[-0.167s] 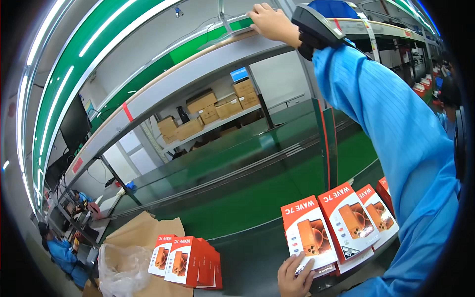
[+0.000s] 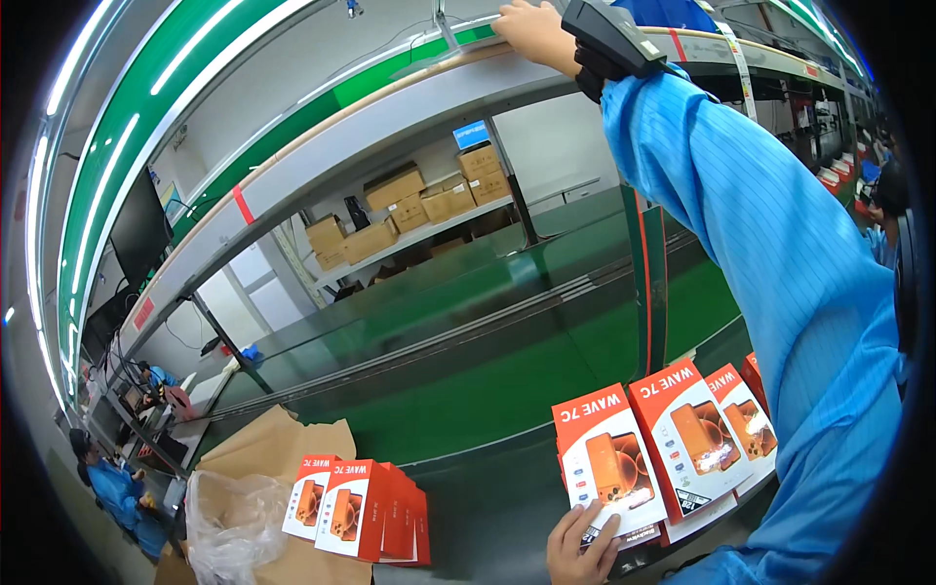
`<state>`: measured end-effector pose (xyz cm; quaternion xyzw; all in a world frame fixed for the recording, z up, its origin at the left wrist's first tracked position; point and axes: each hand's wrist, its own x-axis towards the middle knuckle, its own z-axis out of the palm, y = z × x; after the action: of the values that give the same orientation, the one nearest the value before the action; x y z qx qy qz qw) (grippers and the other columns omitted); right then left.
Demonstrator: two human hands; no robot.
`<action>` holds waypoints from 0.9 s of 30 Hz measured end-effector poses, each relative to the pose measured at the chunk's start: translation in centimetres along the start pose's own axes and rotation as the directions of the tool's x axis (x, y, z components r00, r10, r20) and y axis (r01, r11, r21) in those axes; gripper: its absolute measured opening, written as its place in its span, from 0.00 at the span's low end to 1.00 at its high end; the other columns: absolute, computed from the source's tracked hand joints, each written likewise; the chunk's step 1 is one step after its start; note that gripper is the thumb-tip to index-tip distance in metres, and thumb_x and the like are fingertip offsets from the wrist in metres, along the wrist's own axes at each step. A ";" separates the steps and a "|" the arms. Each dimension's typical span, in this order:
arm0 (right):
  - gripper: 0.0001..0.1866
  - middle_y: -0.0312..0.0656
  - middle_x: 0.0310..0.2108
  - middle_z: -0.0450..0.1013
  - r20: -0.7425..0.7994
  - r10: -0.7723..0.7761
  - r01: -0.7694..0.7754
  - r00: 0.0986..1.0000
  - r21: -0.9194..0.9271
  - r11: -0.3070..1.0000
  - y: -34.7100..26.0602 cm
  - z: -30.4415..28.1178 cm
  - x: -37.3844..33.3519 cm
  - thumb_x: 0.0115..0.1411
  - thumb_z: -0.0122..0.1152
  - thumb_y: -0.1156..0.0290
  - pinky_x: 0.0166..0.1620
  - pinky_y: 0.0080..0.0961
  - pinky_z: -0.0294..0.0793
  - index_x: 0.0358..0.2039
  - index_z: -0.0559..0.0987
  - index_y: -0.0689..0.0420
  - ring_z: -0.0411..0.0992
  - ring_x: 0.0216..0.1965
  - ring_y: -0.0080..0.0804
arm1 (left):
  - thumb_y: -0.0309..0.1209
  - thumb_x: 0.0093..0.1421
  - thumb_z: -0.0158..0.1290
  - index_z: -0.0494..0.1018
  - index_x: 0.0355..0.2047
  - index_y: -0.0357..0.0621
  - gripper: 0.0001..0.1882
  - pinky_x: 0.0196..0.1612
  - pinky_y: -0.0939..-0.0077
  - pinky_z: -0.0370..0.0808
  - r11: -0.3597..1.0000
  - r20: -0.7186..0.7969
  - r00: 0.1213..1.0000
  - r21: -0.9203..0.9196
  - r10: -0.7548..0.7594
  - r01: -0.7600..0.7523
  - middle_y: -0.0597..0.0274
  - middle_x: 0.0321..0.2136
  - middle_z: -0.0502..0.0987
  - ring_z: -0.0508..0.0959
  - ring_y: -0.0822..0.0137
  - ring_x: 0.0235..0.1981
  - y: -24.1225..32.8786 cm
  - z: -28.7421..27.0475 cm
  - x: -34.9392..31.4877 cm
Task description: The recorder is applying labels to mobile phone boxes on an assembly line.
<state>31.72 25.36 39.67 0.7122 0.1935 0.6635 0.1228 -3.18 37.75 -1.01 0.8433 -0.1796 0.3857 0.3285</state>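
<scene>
My left hand (image 2: 582, 548) lies with fingers apart on the lower edge of a red and white phone box (image 2: 616, 466), the leftmost of several such boxes at the lower right. High up, my right hand (image 2: 536, 37) is at the wooden edge of the overhead shelf (image 2: 385, 90). Its fingers look curled there, partly cut off by the picture's top, and what they hold, if anything, does not show. A dark band circles that wrist, with a black boxy device (image 2: 612, 41) beside it. Another group of phone boxes (image 2: 347, 512) stands at the lower left.
Brown paper (image 2: 283, 439) and a clear plastic bag (image 2: 230, 522) lie left of the lower-left boxes. A green conveyor belt (image 2: 468, 414) runs across behind. A dark upright post (image 2: 647, 283) rises beside it. Cartons (image 2: 448, 200) fill a far rack. Another person (image 2: 122, 492) stands at far left.
The whole view has shifted slightly, so the shelf and the raised right hand sit a little higher. My left hand stays on the same phone box.
</scene>
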 end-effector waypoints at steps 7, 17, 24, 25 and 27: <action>0.05 0.44 0.23 0.69 -0.385 -0.067 0.147 0.921 0.184 0.972 1.5 3.3 1.0 0.42 0.50 0.71 0.31 0.35 0.69 0.20 0.75 0.54 0.68 0.28 0.43 | 0.25 0.44 0.52 0.71 0.35 0.44 0.15 0.44 0.63 0.65 0.999 0.016 0.999 -0.009 0.034 -0.034 0.53 0.43 0.68 0.66 0.50 0.43 0.4 0.2 0.5; 0.06 0.49 0.21 0.67 -0.452 0.014 0.153 0.892 0.330 0.932 4.0 -2.2 1.1 0.44 0.49 0.70 0.33 0.37 0.65 0.21 0.71 0.59 0.66 0.27 0.48 | 0.26 0.46 0.52 0.71 0.37 0.44 0.15 0.44 0.62 0.64 0.999 0.012 0.999 0.005 0.034 -0.034 0.52 0.43 0.67 0.65 0.50 0.44 0.6 0.7 0.2; 0.09 0.51 0.25 0.69 -0.404 0.211 -0.037 0.890 0.398 0.917 2.7 -7.0 1.0 0.49 0.47 0.69 0.33 0.40 0.66 0.29 0.73 0.57 0.68 0.29 0.50 | 0.28 0.45 0.54 0.72 0.36 0.50 0.14 0.45 0.68 0.65 0.998 0.003 0.999 0.047 -0.033 0.033 0.61 0.43 0.68 0.65 0.57 0.45 0.0 0.3 -0.5; 0.10 0.52 0.27 0.70 -0.305 0.328 -0.180 0.894 0.425 0.887 2.9 -9.2 -0.3 0.50 0.46 0.68 0.33 0.41 0.67 0.32 0.73 0.56 0.69 0.29 0.50 | 0.28 0.45 0.54 0.72 0.36 0.50 0.14 0.45 0.68 0.65 0.999 0.020 1.000 0.029 -0.023 0.022 0.61 0.43 0.68 0.65 0.57 0.45 -0.2 0.9 -0.2; 0.13 0.53 0.28 0.71 -0.344 0.284 -0.088 0.895 0.489 0.868 1.8 -10.0 -1.0 0.53 0.47 0.66 0.32 0.39 0.69 0.37 0.72 0.56 0.70 0.29 0.49 | 0.28 0.45 0.53 0.72 0.37 0.50 0.15 0.45 0.68 0.64 0.992 -0.014 0.998 0.112 -0.059 0.060 0.60 0.44 0.67 0.64 0.57 0.46 -0.2 0.8 -0.3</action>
<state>21.97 22.46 40.49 0.5833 0.2953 0.7399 -0.1584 -2.85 37.39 -1.75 0.8634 -0.1305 0.3897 0.2927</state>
